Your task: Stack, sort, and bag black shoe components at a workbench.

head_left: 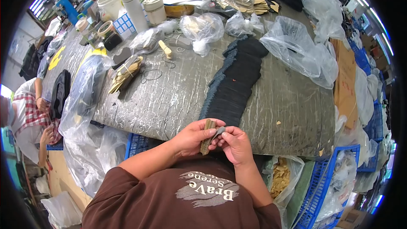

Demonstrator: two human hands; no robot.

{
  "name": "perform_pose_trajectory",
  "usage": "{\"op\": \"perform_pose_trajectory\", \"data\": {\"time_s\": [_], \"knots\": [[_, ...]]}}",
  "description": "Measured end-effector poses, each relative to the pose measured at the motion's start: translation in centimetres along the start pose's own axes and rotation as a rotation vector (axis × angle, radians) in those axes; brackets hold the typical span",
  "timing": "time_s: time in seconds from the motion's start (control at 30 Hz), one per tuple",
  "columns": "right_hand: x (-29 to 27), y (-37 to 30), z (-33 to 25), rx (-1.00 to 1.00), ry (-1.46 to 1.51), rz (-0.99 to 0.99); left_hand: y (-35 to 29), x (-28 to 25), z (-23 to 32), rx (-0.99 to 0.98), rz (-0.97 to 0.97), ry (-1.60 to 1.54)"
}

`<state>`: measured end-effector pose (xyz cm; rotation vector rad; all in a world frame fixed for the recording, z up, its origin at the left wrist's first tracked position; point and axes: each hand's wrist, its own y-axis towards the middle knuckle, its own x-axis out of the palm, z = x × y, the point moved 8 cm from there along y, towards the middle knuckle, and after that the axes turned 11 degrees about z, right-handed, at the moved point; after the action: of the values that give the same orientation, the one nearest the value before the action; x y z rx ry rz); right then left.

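Note:
Close in front of my chest, my left hand [190,139] is closed around a small stack of thin tan-brown pieces [205,146] held on edge. My right hand [238,145] pinches a small dark grey flat piece [218,133] against the stack's right side; the fingertips of both hands nearly meet there. Just beyond my hands, a long row of overlapping black pieces with blue-grey edges [235,85] runs away across the table [292,110]. Further left lies a tied bundle of tan pieces [125,75].
Clear plastic bags [296,51] lie at the right and left of the table. Jars, a white bucket [113,1] and a grey bottle [134,12] stand at the far left. By my right arm are a bag of tan scraps [280,176] and a blue crate [316,186]. A co-worker [32,114] sits at left.

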<state>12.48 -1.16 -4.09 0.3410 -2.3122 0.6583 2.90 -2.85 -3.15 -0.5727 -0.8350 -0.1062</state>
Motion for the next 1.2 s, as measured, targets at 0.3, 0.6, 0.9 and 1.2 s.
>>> {"op": "perform_pose_trajectory", "data": {"time_s": [0.3,0.6,0.9,1.2], "knots": [[-0.3,0.0,-0.1,0.018,0.057,0.005,-0.5,0.1,1.5,0.197,0.098,0.415],[-0.7,-0.4,-0.3,-0.055,-0.145,0.099,-1.3,1.5,3.8,0.617,0.061,1.174],[-0.3,-0.4,0.0,0.008,-0.404,0.042,-2.6,3.9,2.8,0.736,-0.183,1.750],[-0.1,-1.1,-2.8,-0.368,-0.292,0.243,-1.8,-2.3,6.0,0.785,0.208,0.518]]}}
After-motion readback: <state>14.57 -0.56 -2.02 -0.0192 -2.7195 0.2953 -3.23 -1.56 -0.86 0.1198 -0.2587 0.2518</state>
